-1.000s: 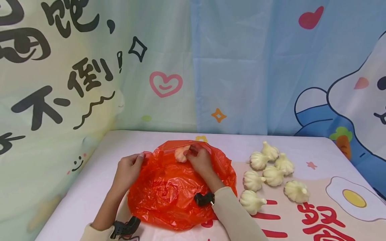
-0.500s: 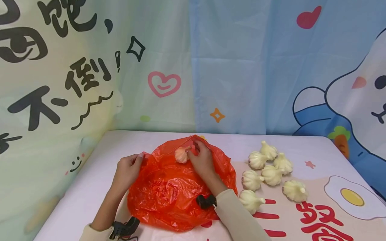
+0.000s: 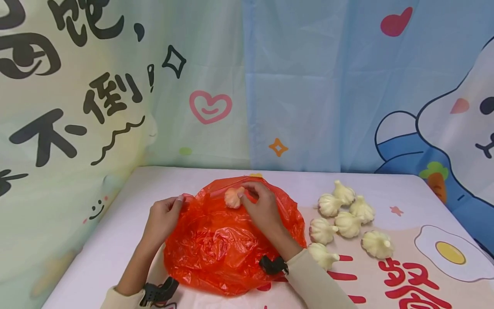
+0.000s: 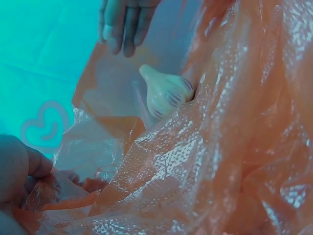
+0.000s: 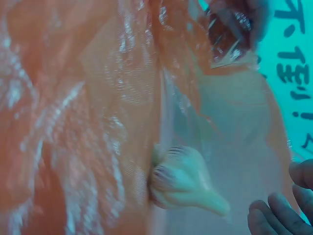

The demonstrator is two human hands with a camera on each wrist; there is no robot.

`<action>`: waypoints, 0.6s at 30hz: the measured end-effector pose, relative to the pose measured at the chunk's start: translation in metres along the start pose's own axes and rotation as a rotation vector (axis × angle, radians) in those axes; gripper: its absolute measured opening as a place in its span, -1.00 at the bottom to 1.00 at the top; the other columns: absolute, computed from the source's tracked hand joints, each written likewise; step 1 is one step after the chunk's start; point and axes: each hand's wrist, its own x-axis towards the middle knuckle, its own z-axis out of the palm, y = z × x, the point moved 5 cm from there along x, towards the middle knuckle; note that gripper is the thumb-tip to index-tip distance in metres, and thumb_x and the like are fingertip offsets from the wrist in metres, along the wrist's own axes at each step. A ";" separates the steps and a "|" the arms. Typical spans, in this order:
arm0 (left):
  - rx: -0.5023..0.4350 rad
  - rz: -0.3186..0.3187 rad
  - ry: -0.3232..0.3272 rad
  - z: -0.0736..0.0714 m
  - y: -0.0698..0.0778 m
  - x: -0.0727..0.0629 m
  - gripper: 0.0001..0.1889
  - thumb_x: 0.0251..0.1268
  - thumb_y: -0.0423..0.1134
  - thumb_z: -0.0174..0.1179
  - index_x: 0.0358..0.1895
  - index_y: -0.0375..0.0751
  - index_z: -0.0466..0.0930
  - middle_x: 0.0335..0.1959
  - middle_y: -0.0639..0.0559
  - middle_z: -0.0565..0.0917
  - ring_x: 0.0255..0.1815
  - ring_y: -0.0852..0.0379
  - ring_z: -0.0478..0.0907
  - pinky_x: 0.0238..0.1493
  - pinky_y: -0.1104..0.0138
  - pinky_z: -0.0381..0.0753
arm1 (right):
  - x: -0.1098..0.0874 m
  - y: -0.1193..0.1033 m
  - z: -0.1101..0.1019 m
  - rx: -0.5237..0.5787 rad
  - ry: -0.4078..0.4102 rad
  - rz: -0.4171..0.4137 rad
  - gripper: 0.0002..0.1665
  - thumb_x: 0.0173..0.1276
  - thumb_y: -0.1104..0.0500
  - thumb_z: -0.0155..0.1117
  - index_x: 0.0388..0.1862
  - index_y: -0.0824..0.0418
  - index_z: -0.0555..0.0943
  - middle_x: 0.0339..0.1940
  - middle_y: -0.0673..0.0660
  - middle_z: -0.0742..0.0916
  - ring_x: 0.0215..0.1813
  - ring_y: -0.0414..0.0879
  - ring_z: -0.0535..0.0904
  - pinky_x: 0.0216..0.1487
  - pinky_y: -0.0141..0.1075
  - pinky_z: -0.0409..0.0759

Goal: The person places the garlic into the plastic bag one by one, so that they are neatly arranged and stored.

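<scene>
A red plastic bag point(image 3: 216, 257) lies spread on the table with its mouth held apart. My left hand point(image 3: 164, 219) pinches the left edge of the mouth; the left wrist view shows the thumb and fingers gripping crumpled film. In the mouth sits one garlic bulb point(image 3: 233, 198), its stem tilted outward, pale with purplish streaks in the right wrist view. Just right of this bulb is my right hand point(image 3: 264, 206), its fingers extended at the far rim. In the right wrist view the right fingers point(image 5: 281, 210) stand apart from the bulb's stem.
Right of the bag, several whitish garlic bulbs point(image 3: 348, 224) lie grouped on the printed tablecloth point(image 3: 390, 195). The nearest bulb point(image 3: 322, 256) is partly behind the right sleeve point(image 3: 316, 274). A printed cloth backdrop point(image 3: 293, 86) rises behind the table.
The right hand's fingers were at the garlic bulb a second ago; they have come off it and the forearm has shifted right. The left hand keeps its hold on the bag's edge.
</scene>
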 end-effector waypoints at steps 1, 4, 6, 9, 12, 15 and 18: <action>0.002 0.003 -0.001 0.000 0.000 0.000 -0.55 0.56 -0.05 -0.09 -0.09 -0.33 0.70 -0.34 -0.15 0.70 -0.43 -0.01 0.50 -0.46 0.37 0.57 | -0.001 -0.002 -0.002 0.015 -0.011 -0.008 -0.69 0.30 0.25 0.37 0.02 0.24 0.63 -0.04 0.09 0.70 0.05 0.03 0.61 0.12 -0.15 0.54; 0.003 0.007 0.004 -0.001 0.001 0.000 -0.55 0.56 -0.05 -0.09 -0.10 -0.34 0.70 -0.36 -0.15 0.69 -0.46 0.01 0.47 -0.50 0.37 0.53 | -0.003 -0.008 -0.008 0.062 -0.060 -0.014 -0.68 0.29 0.26 0.37 0.02 0.26 0.62 -0.04 0.08 0.70 0.03 0.00 0.62 0.09 -0.15 0.56; 0.000 0.004 0.006 -0.001 0.001 -0.001 -0.55 0.56 -0.05 -0.09 -0.11 -0.34 0.70 -0.38 -0.16 0.68 -0.46 0.01 0.46 -0.50 0.38 0.52 | -0.006 -0.012 -0.012 0.084 -0.097 -0.015 -0.68 0.29 0.28 0.37 0.02 0.28 0.62 -0.05 0.09 0.70 0.02 -0.01 0.63 0.06 -0.15 0.58; -0.010 -0.006 0.002 -0.002 0.001 -0.001 -0.55 0.56 -0.04 -0.09 -0.11 -0.33 0.70 -0.37 -0.15 0.68 -0.44 0.01 0.47 -0.48 0.38 0.54 | -0.010 -0.017 -0.020 0.080 -0.144 -0.002 -0.70 0.28 0.28 0.38 -0.01 0.26 0.63 -0.07 0.07 0.71 -0.01 -0.06 0.64 0.02 -0.21 0.59; -0.021 -0.009 -0.004 -0.002 0.000 0.000 -0.54 0.56 -0.02 -0.09 -0.12 -0.32 0.70 -0.36 -0.15 0.69 -0.43 -0.01 0.49 -0.45 0.38 0.56 | -0.016 -0.020 -0.028 0.072 -0.182 0.025 -0.72 0.27 0.26 0.40 -0.03 0.21 0.65 -0.09 0.02 0.71 -0.04 -0.11 0.65 -0.01 -0.26 0.60; -0.025 -0.009 -0.008 -0.001 -0.001 0.000 -0.54 0.56 -0.01 -0.09 -0.12 -0.31 0.70 -0.36 -0.14 0.69 -0.42 -0.01 0.49 -0.44 0.37 0.57 | -0.022 -0.021 -0.036 0.086 -0.226 0.048 -0.72 0.28 0.24 0.40 -0.03 0.19 0.65 -0.09 0.01 0.71 -0.05 -0.12 0.65 -0.02 -0.29 0.60; -0.017 -0.010 -0.007 -0.002 -0.001 0.000 -0.54 0.56 -0.01 -0.10 -0.12 -0.31 0.70 -0.37 -0.14 0.68 -0.43 -0.01 0.48 -0.46 0.37 0.56 | -0.028 -0.021 -0.045 0.115 -0.265 0.052 -0.72 0.30 0.21 0.38 -0.01 0.17 0.65 -0.08 0.03 0.71 -0.04 -0.12 0.66 -0.03 -0.30 0.61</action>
